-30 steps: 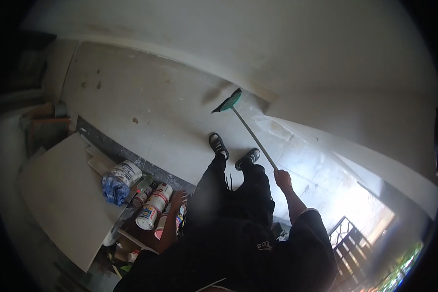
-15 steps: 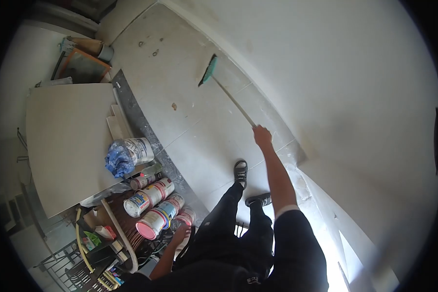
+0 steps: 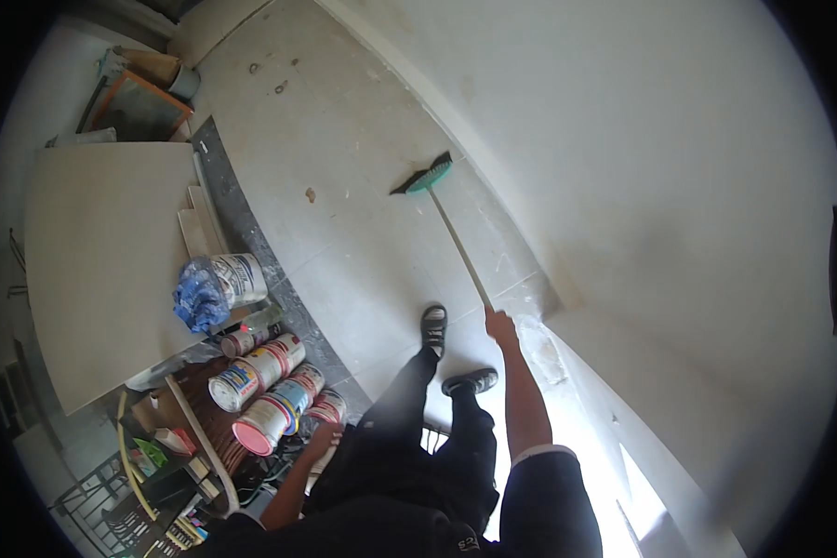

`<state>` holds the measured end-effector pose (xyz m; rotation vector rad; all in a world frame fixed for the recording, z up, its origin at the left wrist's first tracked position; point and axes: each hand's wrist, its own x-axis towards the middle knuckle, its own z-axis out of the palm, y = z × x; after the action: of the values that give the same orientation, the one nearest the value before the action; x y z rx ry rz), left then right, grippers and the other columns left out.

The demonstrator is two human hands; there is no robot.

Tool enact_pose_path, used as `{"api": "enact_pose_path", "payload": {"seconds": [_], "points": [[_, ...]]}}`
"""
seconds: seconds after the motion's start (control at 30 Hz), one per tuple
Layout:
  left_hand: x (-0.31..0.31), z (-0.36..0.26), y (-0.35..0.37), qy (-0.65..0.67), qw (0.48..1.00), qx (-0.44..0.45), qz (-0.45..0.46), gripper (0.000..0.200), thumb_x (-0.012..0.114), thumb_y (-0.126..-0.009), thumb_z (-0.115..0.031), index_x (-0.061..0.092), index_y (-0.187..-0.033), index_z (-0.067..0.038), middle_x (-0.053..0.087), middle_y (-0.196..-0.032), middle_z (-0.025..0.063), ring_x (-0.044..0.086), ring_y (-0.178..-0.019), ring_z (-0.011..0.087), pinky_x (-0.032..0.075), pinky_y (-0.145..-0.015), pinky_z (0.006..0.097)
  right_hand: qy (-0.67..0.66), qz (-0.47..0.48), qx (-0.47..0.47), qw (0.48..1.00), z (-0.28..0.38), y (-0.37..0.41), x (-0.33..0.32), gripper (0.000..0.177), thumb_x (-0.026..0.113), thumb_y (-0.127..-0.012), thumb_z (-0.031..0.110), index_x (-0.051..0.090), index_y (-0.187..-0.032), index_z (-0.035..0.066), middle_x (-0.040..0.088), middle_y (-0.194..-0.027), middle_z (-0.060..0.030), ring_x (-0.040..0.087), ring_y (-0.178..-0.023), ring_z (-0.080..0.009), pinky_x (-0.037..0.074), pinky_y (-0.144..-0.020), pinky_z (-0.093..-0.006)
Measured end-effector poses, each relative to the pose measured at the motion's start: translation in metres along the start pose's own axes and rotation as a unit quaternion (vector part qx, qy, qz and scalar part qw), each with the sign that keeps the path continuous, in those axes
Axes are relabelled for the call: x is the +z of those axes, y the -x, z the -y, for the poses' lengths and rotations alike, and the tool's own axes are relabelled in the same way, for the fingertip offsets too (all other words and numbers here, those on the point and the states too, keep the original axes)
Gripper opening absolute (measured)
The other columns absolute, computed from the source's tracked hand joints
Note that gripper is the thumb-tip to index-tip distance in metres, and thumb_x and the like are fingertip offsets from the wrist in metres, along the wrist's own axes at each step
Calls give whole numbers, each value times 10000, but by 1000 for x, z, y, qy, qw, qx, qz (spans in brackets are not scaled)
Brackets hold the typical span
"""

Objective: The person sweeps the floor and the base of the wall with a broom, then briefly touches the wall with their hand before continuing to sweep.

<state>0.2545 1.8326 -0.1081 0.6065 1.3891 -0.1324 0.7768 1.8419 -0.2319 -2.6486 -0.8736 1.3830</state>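
Note:
A broom with a green head (image 3: 430, 177) and dark bristles rests on the grey tiled floor (image 3: 325, 279), near the foot of the white wall. Its pale stick runs down to my right hand (image 3: 501, 325), whose fingers are wrapped round the upper end. My left hand (image 3: 324, 439) hangs low beside my left thigh, close to the stacked paint cans (image 3: 262, 420); its fingers are small and partly hidden, so their pose is unclear. Brown spots mark the floor beyond the broom.
A large pale board (image 3: 112, 260) lies at the left. Beside it are a white bucket (image 3: 240, 279) with a blue plastic bag (image 3: 200, 296), and a wood-framed panel (image 3: 142, 107). The white wall (image 3: 623, 186) borders the floor on the right. My sandalled feet stand below the broom.
The broom head has come closer to my feet and turned, and my right hand has drawn back with the stick. The camera view has shifted slightly, moving the cans and board leftward.

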Motion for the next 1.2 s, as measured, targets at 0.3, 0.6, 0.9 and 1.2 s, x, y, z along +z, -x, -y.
{"api": "enact_pose_path", "payload": {"seconds": [0.3,0.6,0.9,1.2], "points": [[42,-112,-11,-99,995,18,10,346,403,-800,-346,475,-976,-58,518,-856,53,495,-732,132,409,-637,251,-10,39,239,970,-123,215,24,573,254,-795,474,473,-914,-41,522,-879,-235,535,-749,-364,440,-631,-424],[42,-137,-36,-218,963,126,98,380,396,-797,-360,441,-1028,-61,492,-958,79,486,-826,160,399,-677,293,-102,-60,253,960,-118,285,13,538,292,-795,453,531,-814,-29,539,-822,-232,515,-827,-366,414,-704,-431],[52,-163,15,-195,974,104,43,358,408,-791,-344,444,-1034,-83,483,-960,76,471,-838,176,389,-716,306,-128,-54,233,963,-128,267,7,547,279,-789,470,521,-892,-9,535,-888,-218,505,-874,-357,406,-745,-421],[69,-123,9,-256,960,74,90,322,429,-761,-348,460,-991,-125,499,-902,42,480,-740,131,381,-664,292,-242,-26,316,917,-158,354,56,520,327,-785,438,506,-935,-26,506,-946,-230,476,-922,-355,381,-777,-421]]}}
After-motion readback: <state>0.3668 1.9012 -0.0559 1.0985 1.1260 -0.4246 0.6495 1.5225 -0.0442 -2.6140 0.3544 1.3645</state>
